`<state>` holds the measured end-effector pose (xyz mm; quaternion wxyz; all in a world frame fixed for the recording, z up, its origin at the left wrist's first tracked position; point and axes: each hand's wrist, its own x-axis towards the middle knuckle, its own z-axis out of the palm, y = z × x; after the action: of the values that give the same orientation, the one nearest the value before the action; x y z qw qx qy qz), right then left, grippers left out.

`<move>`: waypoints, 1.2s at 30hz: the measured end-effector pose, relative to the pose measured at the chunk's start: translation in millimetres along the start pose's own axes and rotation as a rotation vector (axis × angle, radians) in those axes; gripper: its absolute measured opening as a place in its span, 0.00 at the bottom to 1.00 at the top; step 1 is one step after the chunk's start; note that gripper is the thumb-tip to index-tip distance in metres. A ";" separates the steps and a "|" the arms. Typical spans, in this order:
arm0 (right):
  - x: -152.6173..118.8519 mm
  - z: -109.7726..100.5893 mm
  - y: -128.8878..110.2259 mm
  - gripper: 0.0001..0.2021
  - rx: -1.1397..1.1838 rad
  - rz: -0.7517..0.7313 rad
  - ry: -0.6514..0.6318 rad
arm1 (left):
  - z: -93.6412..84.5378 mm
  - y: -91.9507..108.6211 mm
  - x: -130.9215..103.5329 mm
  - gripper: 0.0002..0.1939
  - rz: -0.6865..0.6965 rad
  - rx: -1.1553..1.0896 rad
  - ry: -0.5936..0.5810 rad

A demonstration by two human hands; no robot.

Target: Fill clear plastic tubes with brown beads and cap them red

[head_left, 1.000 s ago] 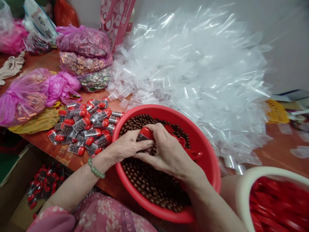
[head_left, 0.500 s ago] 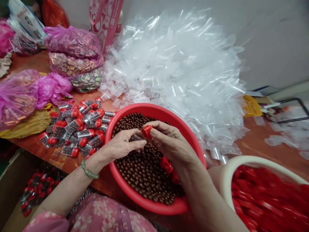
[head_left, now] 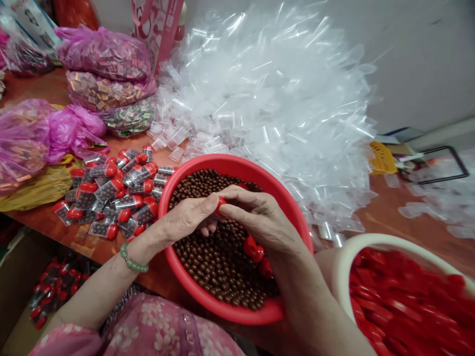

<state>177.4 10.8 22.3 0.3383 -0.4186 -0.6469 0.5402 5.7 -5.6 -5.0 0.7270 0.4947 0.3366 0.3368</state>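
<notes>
Over the red basin (head_left: 178, 291) of round brown balls (head_left: 222, 272), my two hands meet. My right hand (head_left: 261, 212) pinches a red cap (head_left: 220, 204) between thumb and fingers. Closed against that cap is my left hand (head_left: 191, 215), its thumb reaching the cap's edge. The small clear container seen in its fingers earlier is hidden behind the hand now. Several loose red caps (head_left: 255, 251) lie on the balls beside my right wrist. Left of the basin, filled clear containers with red caps (head_left: 122, 190) form a pile on the table.
A large heap of clear plastic containers (head_left: 260, 109) lies behind the basin. At right stands a cream tub (head_left: 343, 267) of red caps. Stacked pink bags (head_left: 107, 54) sit back left. An open box (head_left: 17, 296) below the table edge holds more capped containers.
My hands have come together, bringing the red cap against my left thumb and fingers. The small dark-filled container has gone from sight behind my left hand. The whole view has shifted slightly.
</notes>
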 end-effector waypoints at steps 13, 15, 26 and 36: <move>-7.7 5.6 2.3 0.13 0.006 -0.004 0.013 | 0.3 -2.0 -3.1 0.29 0.000 0.151 0.093; -7.2 2.9 1.4 0.14 -0.145 -0.086 0.021 | -0.3 -2.2 -3.9 0.29 -0.001 0.173 0.076; -7.2 4.5 1.9 0.12 -0.243 -0.146 0.072 | 1.2 4.7 -5.8 0.09 0.033 0.116 -0.025; -7.4 -2.5 0.3 0.10 -0.392 -0.234 0.015 | 0.1 4.4 -5.5 0.06 -0.024 0.119 -0.017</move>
<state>182.8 5.2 22.6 0.3155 -0.4027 -0.7811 0.3581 2.1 -8.9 0.0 0.7031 0.5358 0.3557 0.3033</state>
